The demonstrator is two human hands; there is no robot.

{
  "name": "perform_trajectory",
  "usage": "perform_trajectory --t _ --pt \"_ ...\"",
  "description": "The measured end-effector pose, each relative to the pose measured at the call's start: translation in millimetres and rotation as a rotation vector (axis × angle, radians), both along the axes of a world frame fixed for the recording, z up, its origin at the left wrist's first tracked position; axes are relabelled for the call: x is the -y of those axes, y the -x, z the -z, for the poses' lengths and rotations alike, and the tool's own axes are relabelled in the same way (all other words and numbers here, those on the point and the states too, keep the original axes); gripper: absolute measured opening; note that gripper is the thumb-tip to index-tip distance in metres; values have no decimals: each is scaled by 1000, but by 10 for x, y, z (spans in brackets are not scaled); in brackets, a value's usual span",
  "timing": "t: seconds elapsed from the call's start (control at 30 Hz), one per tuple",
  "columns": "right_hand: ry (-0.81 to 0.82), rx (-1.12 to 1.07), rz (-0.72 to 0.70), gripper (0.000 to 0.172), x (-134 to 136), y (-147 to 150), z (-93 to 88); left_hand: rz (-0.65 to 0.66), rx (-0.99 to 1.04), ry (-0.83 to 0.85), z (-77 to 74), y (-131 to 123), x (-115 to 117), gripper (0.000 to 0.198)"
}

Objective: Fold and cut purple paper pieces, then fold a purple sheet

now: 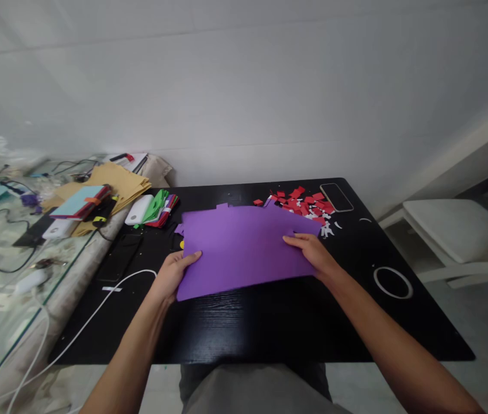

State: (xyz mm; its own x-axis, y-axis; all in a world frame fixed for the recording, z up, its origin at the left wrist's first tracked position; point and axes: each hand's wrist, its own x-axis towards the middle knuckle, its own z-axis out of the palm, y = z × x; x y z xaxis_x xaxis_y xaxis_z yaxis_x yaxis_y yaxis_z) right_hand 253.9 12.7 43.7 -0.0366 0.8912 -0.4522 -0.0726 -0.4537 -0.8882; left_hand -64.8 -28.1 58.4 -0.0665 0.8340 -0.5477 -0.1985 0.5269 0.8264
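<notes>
A large purple sheet (pixel 239 247) is held up over the black table, its near edge raised toward me. My left hand (pixel 175 273) is closed on its left edge, thumb on top and fingers underneath out of sight. On the right side, my right hand (pixel 310 250) pinches the sheet, with the thumb lying across its face. The right end of the sheet looks notched or cut. Small purple pieces (pixel 222 207) show past its far edge. A bit of something yellow (pixel 181 245) peeks out beside the left edge; the rest is hidden.
Red and white paper scraps (pixel 304 204) lie at the back right by a phone-like frame (pixel 336 197). Folded green and red sheets (pixel 160 210) sit at the back left near a dark phone (pixel 120 257). A white cable (pixel 110 293) crosses the left side. A white chair (pixel 459 230) stands right.
</notes>
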Motion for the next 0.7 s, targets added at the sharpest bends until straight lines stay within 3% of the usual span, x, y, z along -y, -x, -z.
perform_trajectory --t 0.13,0.37,0.53,0.7 --pt "68 -69 44 13 -60 -22 -36 -66 31 32 6 20 -6 20" --pt "152 -73 45 15 62 -3 -1 -54 29 34 48 57 103 26" --pt "11 28 -202 35 224 -77 143 105 -27 22 116 129 267 40" --pt "-119 216 -345 33 376 -99 255 311 -167 4 215 167 438 50"
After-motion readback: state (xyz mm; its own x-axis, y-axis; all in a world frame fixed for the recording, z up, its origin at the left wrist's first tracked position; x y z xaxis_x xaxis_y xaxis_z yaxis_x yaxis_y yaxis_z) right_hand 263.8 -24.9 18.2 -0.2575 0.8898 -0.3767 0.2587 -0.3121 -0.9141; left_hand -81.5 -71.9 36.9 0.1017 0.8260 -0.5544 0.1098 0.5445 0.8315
